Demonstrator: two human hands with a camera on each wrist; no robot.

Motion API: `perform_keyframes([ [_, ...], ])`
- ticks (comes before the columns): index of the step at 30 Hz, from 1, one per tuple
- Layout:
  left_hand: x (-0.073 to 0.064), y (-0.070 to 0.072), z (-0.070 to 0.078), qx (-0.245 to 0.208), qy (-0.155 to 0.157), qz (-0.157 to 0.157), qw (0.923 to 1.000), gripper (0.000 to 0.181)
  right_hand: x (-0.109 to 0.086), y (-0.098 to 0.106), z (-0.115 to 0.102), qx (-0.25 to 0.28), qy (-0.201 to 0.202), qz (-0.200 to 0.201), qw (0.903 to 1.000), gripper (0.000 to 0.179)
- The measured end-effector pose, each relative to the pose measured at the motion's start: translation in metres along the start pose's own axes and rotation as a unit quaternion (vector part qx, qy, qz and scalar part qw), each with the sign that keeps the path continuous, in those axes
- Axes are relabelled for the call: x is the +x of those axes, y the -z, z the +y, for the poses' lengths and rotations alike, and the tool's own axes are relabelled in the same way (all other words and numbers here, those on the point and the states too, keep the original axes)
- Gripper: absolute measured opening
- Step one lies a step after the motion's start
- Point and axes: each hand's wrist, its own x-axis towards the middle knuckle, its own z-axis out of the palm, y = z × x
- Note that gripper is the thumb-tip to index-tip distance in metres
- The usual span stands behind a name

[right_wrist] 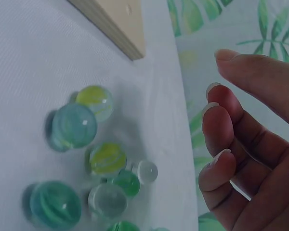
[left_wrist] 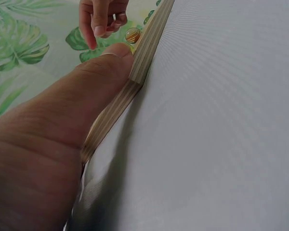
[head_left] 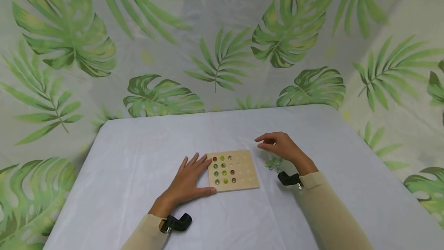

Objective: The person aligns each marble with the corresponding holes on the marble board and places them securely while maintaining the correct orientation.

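A flat wooden board with rows of small hollows lies on the table, marbles sitting in its left columns. My left hand rests along the board's left side, fingers spread; its thumb presses on the near left corner. Right of the board, my right hand hovers above the table, fingers loosely bent and the thumb apart from them. No marble shows between those fingers in the right wrist view. Loose green, yellow and clear marbles lie below it, partly hidden by the hand in the head view.
A white cloth covers the table. Behind it hangs a backdrop printed with green leaves. Each wrist wears a black camera mount. The board's plywood edge stands out in the left wrist view.
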Motion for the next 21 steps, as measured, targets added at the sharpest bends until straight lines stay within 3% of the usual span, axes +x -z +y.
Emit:
perform_keyframes([
  [7, 0.002, -0.001, 0.0, 0.008, 0.0, 0.009, 0.9999, 0.096, -0.006, 0.008, 0.006, -0.02, 0.004, 0.011, 0.9997, 0.027],
  [15, -0.003, 0.0, 0.0, 0.0, 0.007, -0.004, 1.0, 0.098, -0.015, 0.005, 0.015, -0.007, -0.023, -0.001, 0.9997, 0.03],
  [21, -0.002, 0.001, 0.001, 0.0, -0.004, 0.008, 1.0, 0.096, -0.018, 0.007, 0.024, -0.028, -0.04, 0.008, 0.9988, 0.025],
])
